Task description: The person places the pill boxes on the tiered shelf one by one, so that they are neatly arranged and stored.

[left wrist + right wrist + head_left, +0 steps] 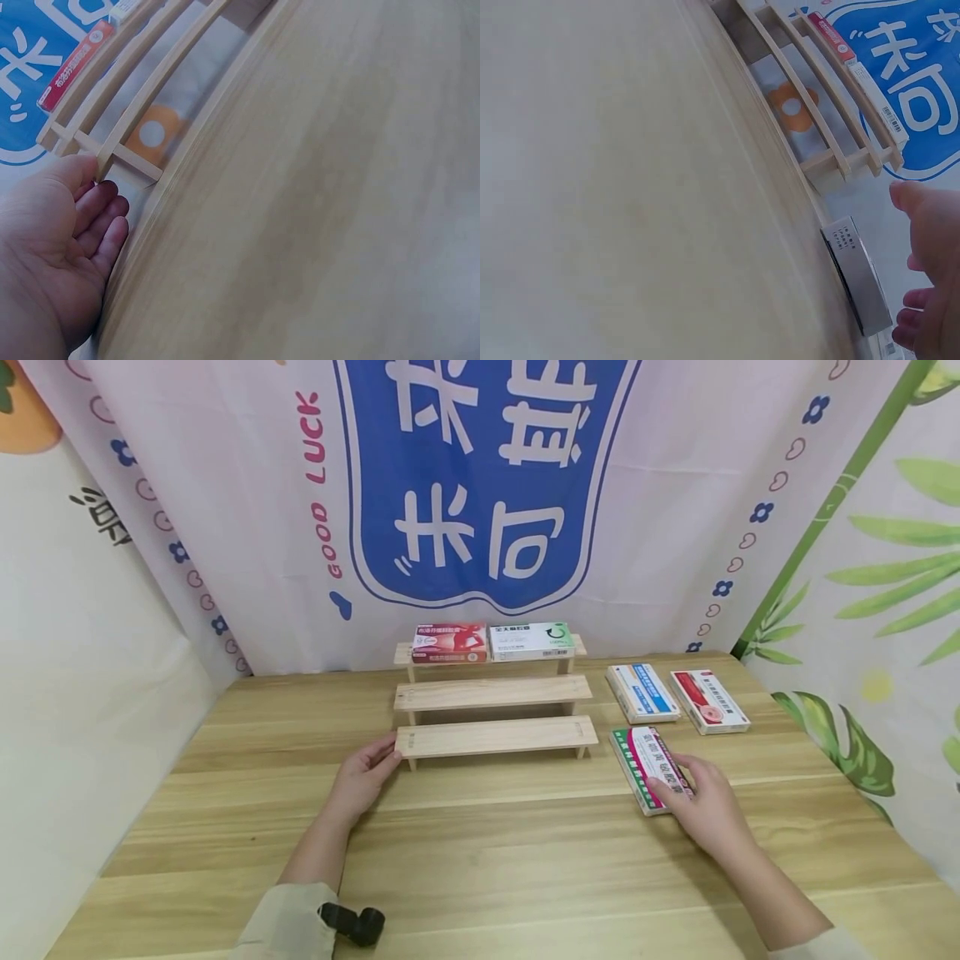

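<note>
A three-step wooden display rack (495, 737) stands at the back middle. At the left end of its lowest step, my left hand (367, 777) pinches the corner; in the left wrist view the thumb (79, 169) is against the rail and the other fingers curl below. To the right of the rack lies a green, white and magenta medicine box (645, 764). Over its right side is my right hand (708, 806), thumb above the printed top and fingers along the right edge. The right wrist view shows the thumb (911, 199) extended, apart from the box's end face (859, 277).
On the top step sit a red medicine box (450, 643) and a white and green one (531, 642). A blue and white box (642, 693) and a red and white box (709, 702) lie flat behind the right hand. Printed cloth (675, 527) hangs behind the wooden table (480, 868).
</note>
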The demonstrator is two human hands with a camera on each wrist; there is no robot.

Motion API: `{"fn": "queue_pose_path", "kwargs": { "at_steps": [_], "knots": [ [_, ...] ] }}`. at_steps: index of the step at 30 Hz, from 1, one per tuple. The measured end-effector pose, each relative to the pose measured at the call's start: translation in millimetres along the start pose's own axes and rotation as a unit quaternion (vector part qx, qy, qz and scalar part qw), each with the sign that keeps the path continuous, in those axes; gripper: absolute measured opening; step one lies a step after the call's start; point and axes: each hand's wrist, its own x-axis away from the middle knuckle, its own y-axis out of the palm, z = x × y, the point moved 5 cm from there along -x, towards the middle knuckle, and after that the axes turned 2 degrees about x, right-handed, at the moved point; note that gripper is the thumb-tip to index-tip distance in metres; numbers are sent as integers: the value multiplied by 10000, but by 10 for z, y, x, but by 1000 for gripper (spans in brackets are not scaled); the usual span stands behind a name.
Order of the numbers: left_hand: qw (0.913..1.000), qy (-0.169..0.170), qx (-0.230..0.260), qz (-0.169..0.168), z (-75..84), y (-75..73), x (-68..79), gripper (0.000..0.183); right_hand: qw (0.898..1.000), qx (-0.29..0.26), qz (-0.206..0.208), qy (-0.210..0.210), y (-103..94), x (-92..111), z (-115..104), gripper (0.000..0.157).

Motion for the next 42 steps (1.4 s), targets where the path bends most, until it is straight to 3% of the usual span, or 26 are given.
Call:
{"fn": "queue_pose_path", "kwargs": {
  "at_steps": [4,14,29,37,42],
  "knots": [
    [10000,-1,10,0,0,-3,-1,48,9996,185,-172,131,68,65,56,84],
    [10000,2,11,-14,1,3,8,48,9975,616,26,349,148,162,73,95],
    [10000,22,-34,9,-13,-2,12,46,9942,950,89,500,156,189,68,93],
    [10000,39,-23,11,-6,4,10,47,9974,328,-55,636,61,160,54,92],
    [10000,4,-21,40,-17,2,-2,46,9993,177,198,245,-42,98,-28,87]
  ]
}}
